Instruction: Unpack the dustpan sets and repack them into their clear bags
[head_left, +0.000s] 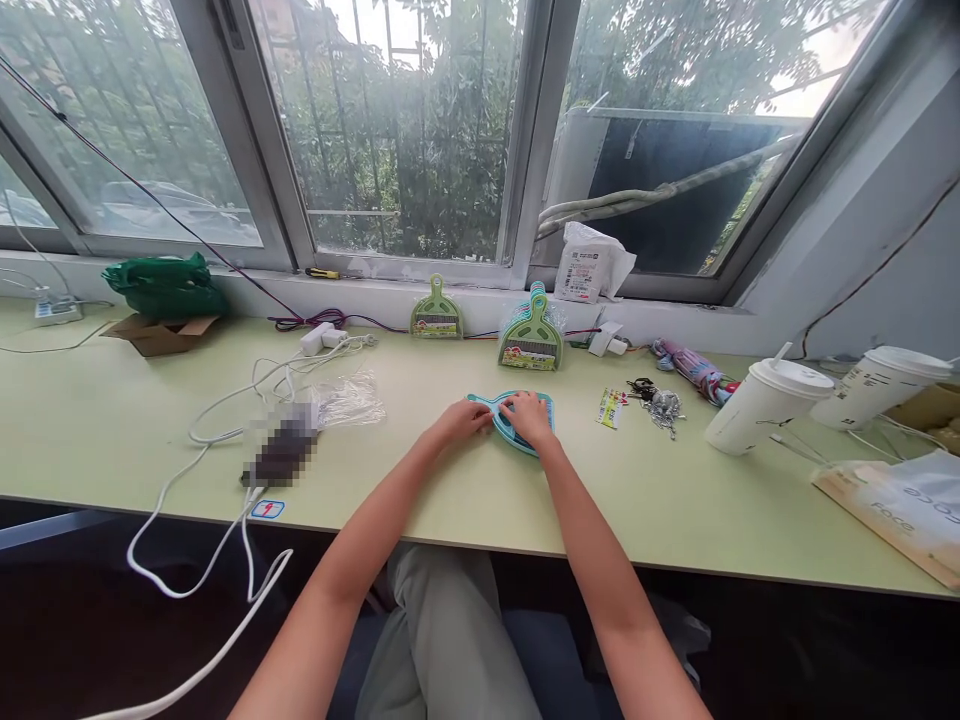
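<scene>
— Both hands rest on the same thing, yes? Our left hand [466, 420] lies at the handle end of the blue dustpan [512, 424], fingers curled and pressed close together on it, and our right hand [529, 417] covers the wide part with fingers a little bent, pushing it flat.

— We think so. From this view we cannot tell if the left fingers really pinch the handle or only lie on it. The dustpan sits flat on the green table [120, 420], near the middle, straight before us, so both arms reach it evenly.

— Why are the others placed so? The big green dustpan [531, 340] stands upright against the ledge under the window [405, 130], with plastic wrap around it, and the small green dustpan [436, 312] leans there too, just to its left. It seems they are kept out of the working space.

— And the two paper cups [765, 402] lie tilted at the right, well apart from the hands. The white cable [196, 470] runs over the left edge.

— How does the blue one look?

— Small, light blue plastic, a thin handle pointing left, ribs or bristles half hidden under the right hand. The keys [658, 403] and a little paper label [611, 406] lie just to its right.
</scene>
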